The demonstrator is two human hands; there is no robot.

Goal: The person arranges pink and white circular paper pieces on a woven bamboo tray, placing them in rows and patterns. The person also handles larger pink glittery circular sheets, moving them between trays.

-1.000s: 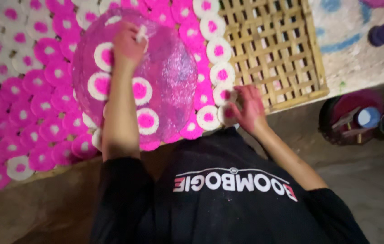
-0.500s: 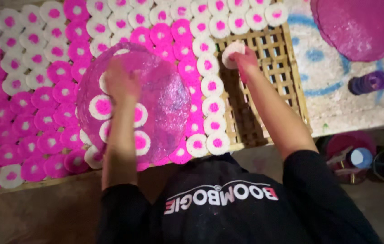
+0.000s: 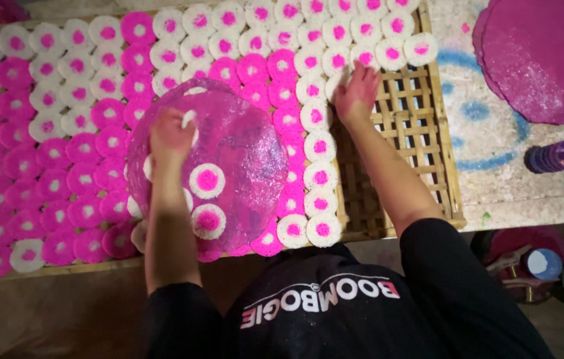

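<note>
Gripping white disc [image 3: 189,118], left hand [image 3: 170,136] over pink sheet [image 3: 242,153].

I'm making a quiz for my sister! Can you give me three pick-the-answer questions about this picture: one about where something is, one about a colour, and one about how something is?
1. Where is the left hand?
A. over the big disc
B. on the floor
C. on bare slats

2. What colour is the big disc?
A. green
B. pink
C. yellow

3. How is the rack beside the right hand?
A. covered all over with rounds
B. partly bare
C. turned upside down

Answers:
1. A, the left hand lies over the disc, with a small white piece in its fingers.
2. B, the disc is glittery pink.
3. B, bare slats show to the right of the rounds.
</note>
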